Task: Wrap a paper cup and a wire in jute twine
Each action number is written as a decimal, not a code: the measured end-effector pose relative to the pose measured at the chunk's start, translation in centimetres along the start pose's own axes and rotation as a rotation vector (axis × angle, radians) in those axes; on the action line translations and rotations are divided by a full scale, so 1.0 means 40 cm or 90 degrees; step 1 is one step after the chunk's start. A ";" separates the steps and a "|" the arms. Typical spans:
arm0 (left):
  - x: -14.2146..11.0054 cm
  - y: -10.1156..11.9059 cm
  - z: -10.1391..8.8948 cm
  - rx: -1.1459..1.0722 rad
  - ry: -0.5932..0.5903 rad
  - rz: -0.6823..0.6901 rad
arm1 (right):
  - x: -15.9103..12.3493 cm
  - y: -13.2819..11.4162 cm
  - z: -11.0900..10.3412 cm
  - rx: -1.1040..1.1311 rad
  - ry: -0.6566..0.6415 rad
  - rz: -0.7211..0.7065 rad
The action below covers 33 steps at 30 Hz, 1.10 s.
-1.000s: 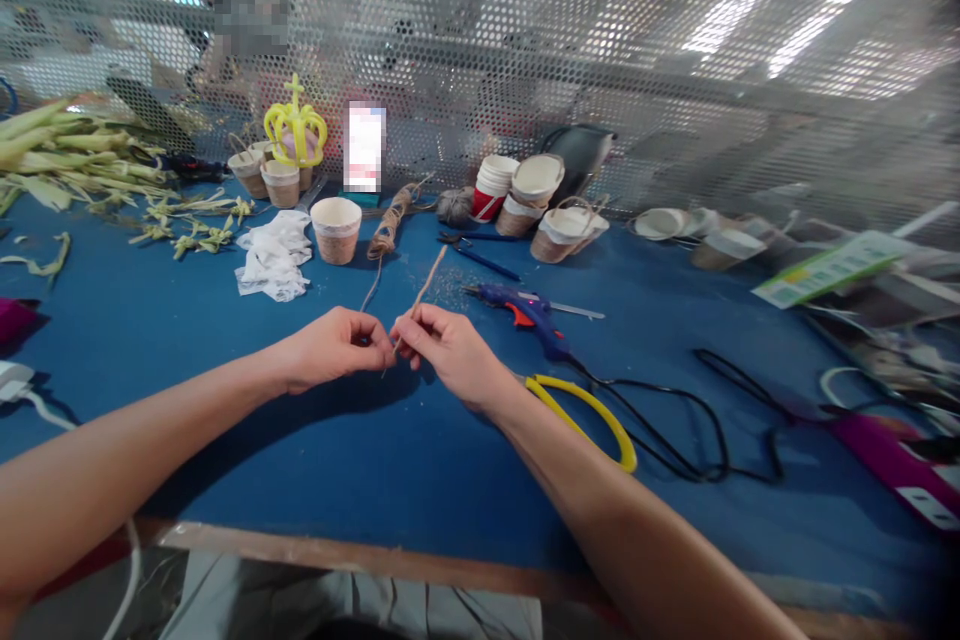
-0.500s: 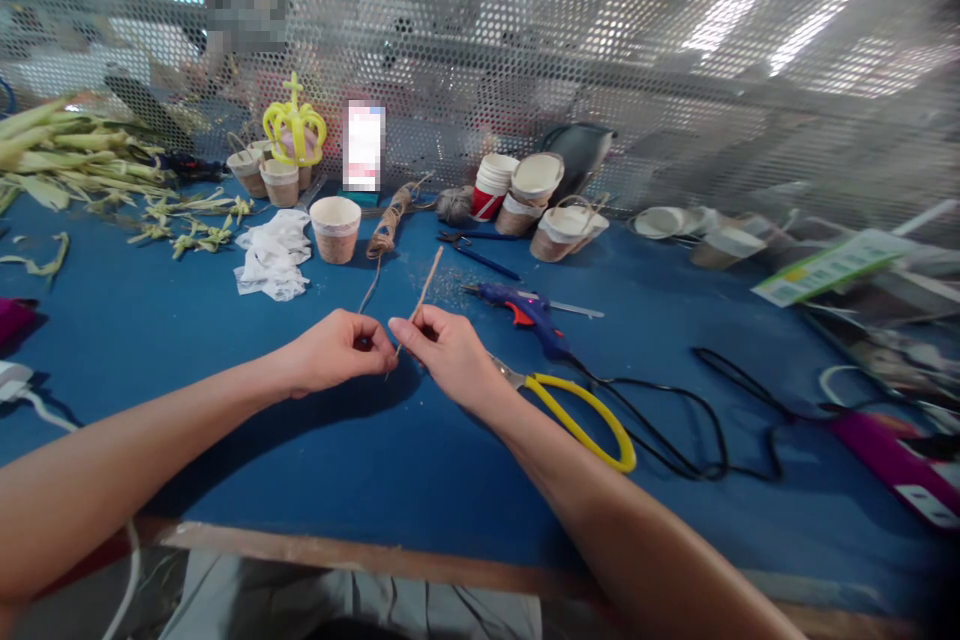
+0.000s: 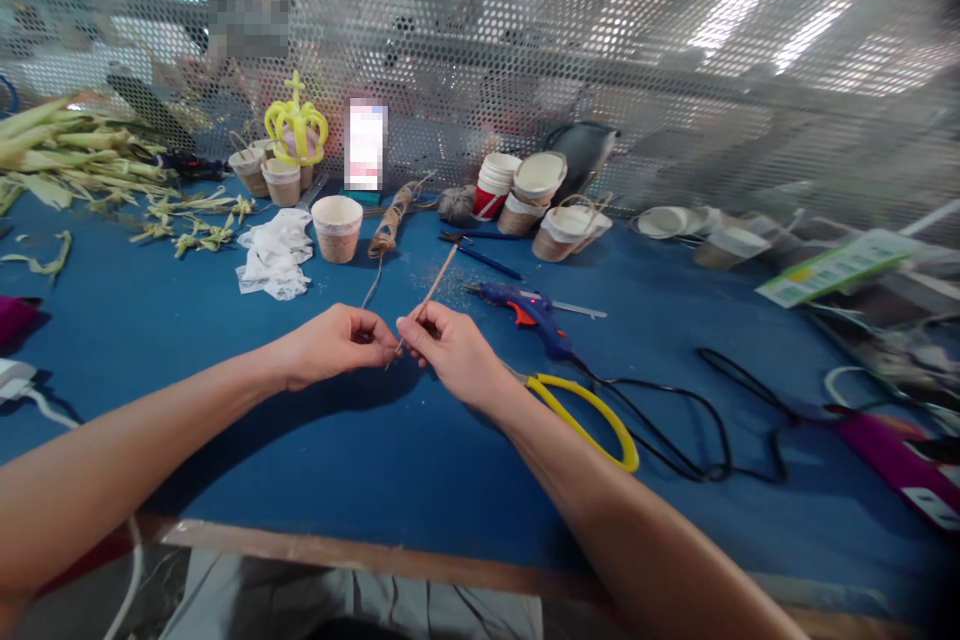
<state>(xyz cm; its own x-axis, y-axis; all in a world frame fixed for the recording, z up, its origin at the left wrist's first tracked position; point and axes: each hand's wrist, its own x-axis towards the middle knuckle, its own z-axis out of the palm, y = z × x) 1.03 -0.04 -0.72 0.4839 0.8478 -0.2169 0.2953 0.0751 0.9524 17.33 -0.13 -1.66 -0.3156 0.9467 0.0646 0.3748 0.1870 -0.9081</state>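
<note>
Above the blue table, my left hand pinches a thin strand of brown twine, which runs back to a twine bundle. My right hand is closed on a thin, straight brown stick-like piece, whose free end points up and away to the right. Both sets of fingertips almost meet at the lower end of this piece, where twine appears to cross it; the exact wrap is too small to make out. Partly behind my right wrist lie yellow-handled scissors. A blue glue gun rests beyond that hand.
At the back stand a paper-like pot, stacked cups, a handled basket pot and a yellow crown. Pliers, crumpled white cloth, corn husks and a black cable lie about. A perforated metal screen closes the rear.
My right hand and the stick-like piece have shifted slightly to the right, and the piece leans over a little more. Both hands keep their pinch.
</note>
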 end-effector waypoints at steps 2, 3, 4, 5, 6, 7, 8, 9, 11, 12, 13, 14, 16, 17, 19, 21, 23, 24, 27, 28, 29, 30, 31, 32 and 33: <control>0.000 0.002 0.000 0.000 0.003 -0.002 | -0.001 -0.005 0.001 -0.023 0.013 -0.002; -0.001 0.002 0.001 0.000 0.004 -0.002 | -0.003 -0.009 0.001 -0.035 0.019 -0.002; -0.001 0.003 0.002 0.000 0.005 -0.002 | -0.004 -0.013 0.002 -0.048 0.023 -0.002; -0.001 0.003 0.003 0.000 0.007 -0.001 | -0.006 -0.016 0.002 -0.059 0.025 -0.001; -0.001 0.003 0.004 0.001 0.008 0.001 | -0.007 -0.018 0.003 -0.068 0.027 -0.001; -0.001 0.003 0.005 0.001 0.010 0.004 | -0.008 -0.020 0.003 -0.077 0.028 -0.002; 0.000 0.002 0.005 0.001 0.012 0.009 | -0.008 -0.020 0.003 -0.086 0.030 -0.004; 0.000 0.000 0.006 0.001 0.012 0.015 | -0.009 -0.020 0.003 -0.096 0.032 -0.007; 0.001 -0.003 0.007 -0.002 0.013 0.023 | -0.009 -0.019 0.002 -0.114 0.034 -0.015; 0.002 -0.005 0.007 -0.004 0.013 0.025 | -0.009 -0.018 0.002 -0.122 0.034 -0.020; 0.003 -0.007 0.008 -0.005 0.012 0.026 | -0.009 -0.018 0.002 -0.128 0.034 -0.023; 0.003 -0.009 0.008 -0.007 0.012 0.028 | -0.009 -0.018 0.002 -0.132 0.034 -0.026; 0.003 -0.013 0.009 -0.011 0.012 0.036 | -0.010 -0.019 0.002 -0.137 0.034 -0.028; 0.003 -0.014 0.010 -0.012 0.011 0.039 | -0.010 -0.019 0.003 -0.139 0.035 -0.026; 0.002 -0.015 0.011 -0.010 0.007 0.043 | -0.010 -0.019 0.004 -0.141 0.040 -0.019; 0.002 -0.016 0.012 -0.002 0.003 0.046 | -0.009 -0.018 0.006 -0.141 0.051 -0.013; 0.003 -0.018 0.013 0.015 0.004 0.054 | -0.008 -0.016 0.009 -0.142 0.067 -0.011; 0.004 -0.018 0.013 0.029 0.008 0.059 | -0.007 -0.015 0.010 -0.140 0.075 -0.008; 0.004 -0.020 0.012 0.063 0.019 0.065 | -0.007 -0.013 0.013 -0.114 0.089 -0.009; 0.004 -0.020 0.011 0.063 0.018 0.065 | -0.007 -0.013 0.013 -0.087 0.080 -0.017; 0.004 -0.019 0.010 0.055 0.016 0.064 | -0.007 -0.013 0.012 -0.052 0.059 -0.026; 0.003 -0.018 0.010 0.045 0.013 0.062 | -0.007 -0.013 0.011 -0.015 0.031 -0.034; 0.002 -0.016 0.009 0.034 0.011 0.060 | -0.007 -0.013 0.010 0.017 0.004 -0.039; 0.001 -0.014 0.008 0.026 0.011 0.059 | -0.007 -0.012 0.008 0.037 -0.015 -0.039; 0.001 -0.013 0.007 0.022 0.014 0.058 | -0.008 -0.011 0.007 0.043 -0.023 -0.036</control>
<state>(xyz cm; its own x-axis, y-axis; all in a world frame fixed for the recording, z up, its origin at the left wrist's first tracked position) 1.13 -0.19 -1.27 0.4919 0.8618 -0.1240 0.2792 -0.0213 0.9600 17.03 -0.57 -1.37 -0.3657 0.9251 0.1027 0.2958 0.2201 -0.9295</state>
